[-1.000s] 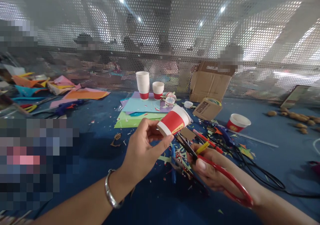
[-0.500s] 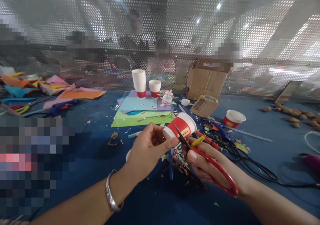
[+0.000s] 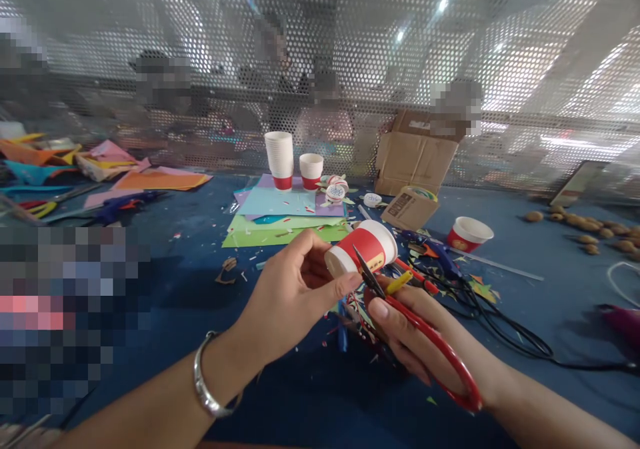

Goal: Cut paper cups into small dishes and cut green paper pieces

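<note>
In my left hand (image 3: 295,289) is a red and white paper cup (image 3: 356,241), tipped on its side with its wide rim to the right. The fingers pass behind the cup and the thumb presses near its base. My right hand (image 3: 415,322) is closed around red-handled scissors (image 3: 440,342). Their dark blade lies along the cup's near side, pointing up and left; whether it touches the wall I cannot tell. A yellow stick-like piece (image 3: 399,282) shows beside the right fingers. Below the hands lie paper scraps and a blue pen-like item (image 3: 343,329), partly hidden.
Behind the hands, stacked white cups (image 3: 279,156) and another cup (image 3: 311,169) stand on coloured paper sheets (image 3: 280,232). To the right are a blue glue gun (image 3: 445,259), black cable (image 3: 500,329), short cup (image 3: 469,234) and cardboard box (image 3: 417,162). Walnut-like pieces (image 3: 590,224) lie far right.
The cup and both hands have shifted slightly; the left wrist with its bracelet sits a little further left. The scissors are tilted a bit more steeply. Both grips stay the same.
</note>
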`<state>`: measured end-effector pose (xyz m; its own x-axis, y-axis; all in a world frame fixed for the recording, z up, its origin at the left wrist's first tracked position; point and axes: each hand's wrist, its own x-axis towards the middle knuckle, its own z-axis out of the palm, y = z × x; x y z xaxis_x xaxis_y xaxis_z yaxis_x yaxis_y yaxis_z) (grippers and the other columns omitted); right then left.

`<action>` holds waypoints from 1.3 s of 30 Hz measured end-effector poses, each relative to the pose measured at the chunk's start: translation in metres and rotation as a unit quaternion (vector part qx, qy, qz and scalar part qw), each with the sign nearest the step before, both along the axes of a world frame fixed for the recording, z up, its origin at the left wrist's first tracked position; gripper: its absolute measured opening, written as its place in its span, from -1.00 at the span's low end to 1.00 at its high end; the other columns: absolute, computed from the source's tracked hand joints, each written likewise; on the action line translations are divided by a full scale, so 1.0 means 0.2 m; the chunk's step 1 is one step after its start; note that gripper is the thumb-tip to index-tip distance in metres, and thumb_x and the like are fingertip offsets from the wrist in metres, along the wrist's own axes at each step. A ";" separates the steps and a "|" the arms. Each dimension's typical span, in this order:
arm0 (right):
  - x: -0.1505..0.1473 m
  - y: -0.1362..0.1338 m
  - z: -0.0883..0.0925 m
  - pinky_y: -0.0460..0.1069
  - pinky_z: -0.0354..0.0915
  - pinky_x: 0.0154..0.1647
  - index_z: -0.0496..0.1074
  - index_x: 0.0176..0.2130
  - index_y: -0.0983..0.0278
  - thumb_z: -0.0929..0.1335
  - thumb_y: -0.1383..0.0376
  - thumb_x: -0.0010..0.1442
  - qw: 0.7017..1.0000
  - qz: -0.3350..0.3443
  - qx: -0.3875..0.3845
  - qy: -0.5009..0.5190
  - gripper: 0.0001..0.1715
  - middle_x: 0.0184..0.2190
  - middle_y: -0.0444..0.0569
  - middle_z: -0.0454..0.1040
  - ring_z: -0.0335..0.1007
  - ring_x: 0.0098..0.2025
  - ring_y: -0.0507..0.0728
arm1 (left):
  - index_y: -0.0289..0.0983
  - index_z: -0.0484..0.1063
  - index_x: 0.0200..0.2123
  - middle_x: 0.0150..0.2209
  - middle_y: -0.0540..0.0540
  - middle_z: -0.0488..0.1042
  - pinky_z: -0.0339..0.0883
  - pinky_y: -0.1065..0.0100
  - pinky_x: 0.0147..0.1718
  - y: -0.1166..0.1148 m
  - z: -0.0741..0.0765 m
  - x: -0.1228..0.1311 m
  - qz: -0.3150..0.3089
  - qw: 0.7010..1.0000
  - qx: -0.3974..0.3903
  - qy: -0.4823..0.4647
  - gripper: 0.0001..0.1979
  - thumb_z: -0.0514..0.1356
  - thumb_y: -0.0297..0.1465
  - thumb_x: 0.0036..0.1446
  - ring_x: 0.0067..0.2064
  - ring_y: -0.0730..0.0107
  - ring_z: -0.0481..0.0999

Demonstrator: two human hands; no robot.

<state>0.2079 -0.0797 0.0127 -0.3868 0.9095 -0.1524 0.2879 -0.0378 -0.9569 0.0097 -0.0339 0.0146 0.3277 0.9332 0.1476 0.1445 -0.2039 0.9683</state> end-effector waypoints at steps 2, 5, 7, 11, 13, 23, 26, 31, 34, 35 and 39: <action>0.00 0.00 -0.01 -0.12 0.00 -0.70 0.20 -0.51 0.22 0.22 -0.24 0.29 1.000 0.005 0.003 0.000 -0.33 -0.80 -0.25 0.19 0.07 -0.75 -0.10 | -0.22 0.33 -0.21 -0.24 -0.05 0.60 0.48 0.30 -0.28 0.00 0.00 -0.01 0.003 1.000 0.019 0.020 -0.64 0.38 -0.17 0.09 -0.25 0.30 0.60; -0.01 0.00 -0.03 -0.13 -0.03 -0.74 0.19 -0.48 0.22 0.23 -0.23 0.29 1.000 -0.005 -0.019 0.003 -0.36 -0.81 -0.27 0.19 0.02 -0.79 -0.11 | -0.21 0.33 -0.21 -0.22 -0.06 0.60 0.49 0.29 -0.26 0.00 0.00 -0.01 0.000 0.999 0.038 0.033 -0.65 0.36 -0.15 0.11 -0.23 0.29 0.61; -0.02 0.00 -0.05 -0.14 -0.07 -0.77 0.18 -0.45 0.21 0.25 -0.25 0.27 1.000 -0.019 -0.024 0.005 -0.37 -0.81 -0.28 0.19 -0.01 -0.81 -0.11 | -0.20 0.34 -0.20 -0.21 -0.06 0.60 0.50 0.29 -0.26 -0.01 0.00 -0.02 -0.005 0.999 0.042 0.031 -0.66 0.35 -0.15 0.13 -0.22 0.29 0.61; -0.03 -0.01 -0.07 -0.15 -0.09 -0.81 0.18 -0.45 0.20 0.25 -0.29 0.22 0.999 -0.033 -0.039 -0.003 -0.35 -0.82 -0.29 0.18 -0.01 -0.83 -0.10 | -0.19 0.34 -0.19 -0.22 -0.05 0.60 0.50 0.31 -0.26 -0.01 -0.01 -0.03 -0.012 0.998 0.044 0.037 -0.68 0.34 -0.16 0.14 -0.22 0.30 0.62; -0.03 -0.01 -0.08 -0.16 -0.07 -0.81 0.21 -0.43 0.21 0.24 -0.31 0.21 0.997 -0.038 -0.059 -0.016 -0.33 -0.83 -0.29 0.18 0.02 -0.83 -0.09 | -0.20 0.35 -0.20 -0.22 -0.05 0.60 0.51 0.30 -0.26 -0.01 -0.01 -0.03 -0.016 0.998 0.045 0.042 -0.69 0.33 -0.17 0.15 -0.22 0.30 0.62; -0.03 -0.02 -0.08 -0.22 -0.02 -0.78 0.30 -0.30 0.27 0.27 -0.18 0.29 0.998 -0.027 -0.059 -0.018 -0.43 -0.77 -0.30 0.25 0.11 -0.80 -0.10 | -0.20 0.36 -0.18 -0.23 -0.08 0.59 0.53 0.31 -0.23 -0.01 -0.02 -0.03 -0.001 0.991 0.100 0.086 -0.76 0.30 -0.23 0.19 -0.23 0.32 0.60; -0.02 -0.02 -0.09 -0.23 -0.04 -0.80 0.29 -0.32 0.25 0.32 -0.14 0.28 0.997 -0.030 -0.063 -0.017 -0.48 -0.76 -0.30 0.26 0.12 -0.80 -0.10 | -0.19 0.38 -0.17 -0.23 -0.09 0.57 0.53 0.26 -0.20 -0.02 -0.03 -0.04 0.019 0.982 0.144 0.123 -0.76 0.30 -0.22 0.19 -0.22 0.28 0.60; -0.02 -0.02 -0.10 -0.21 -0.07 -0.83 0.25 -0.41 0.23 0.35 -0.14 0.24 0.997 -0.055 -0.052 -0.021 -0.46 -0.81 -0.32 0.19 0.04 -0.82 -0.10 | -0.19 0.38 -0.13 -0.18 -0.10 0.57 0.52 0.24 -0.14 -0.02 -0.04 -0.04 0.016 0.988 0.131 0.081 -0.74 0.31 -0.25 0.18 -0.16 0.27 0.60; -0.02 -0.01 -0.08 -0.19 -0.02 -0.82 0.24 -0.43 0.22 0.38 -0.15 0.21 0.997 -0.050 -0.047 -0.018 -0.46 -0.80 -0.30 0.21 0.06 -0.82 -0.08 | -0.18 0.33 -0.05 -0.11 -0.12 0.57 0.52 0.24 -0.14 -0.01 -0.06 -0.01 0.000 1.000 0.017 -0.020 -0.62 0.35 -0.22 0.14 -0.13 0.26 0.59; -0.02 -0.01 -0.08 -0.19 -0.01 -0.82 0.26 -0.43 0.22 0.39 -0.15 0.20 0.997 -0.050 -0.047 -0.020 -0.46 -0.79 -0.30 0.22 0.07 -0.81 -0.08 | -0.19 0.32 -0.04 -0.08 -0.14 0.55 0.52 0.24 -0.13 -0.01 -0.07 0.00 -0.003 0.998 -0.029 -0.059 -0.59 0.36 -0.20 0.14 -0.11 0.26 0.58; -0.03 0.00 -0.07 -0.16 0.00 -0.81 0.34 -0.35 0.25 0.34 -0.18 0.23 0.997 -0.049 -0.049 -0.038 -0.45 -0.76 -0.27 0.23 0.09 -0.80 -0.06 | -0.24 0.36 -0.11 -0.05 -0.16 0.50 0.52 0.23 -0.10 0.00 -0.08 0.02 -0.005 0.969 -0.165 -0.183 -0.64 0.32 -0.14 0.17 -0.04 0.23 0.54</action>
<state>0.2027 -0.0796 -0.0023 -0.2808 0.9215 -0.2683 0.3504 -0.1618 -0.9225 0.0139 -0.0334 -0.0016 0.3194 0.9463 -0.0499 -0.2213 0.1257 0.9671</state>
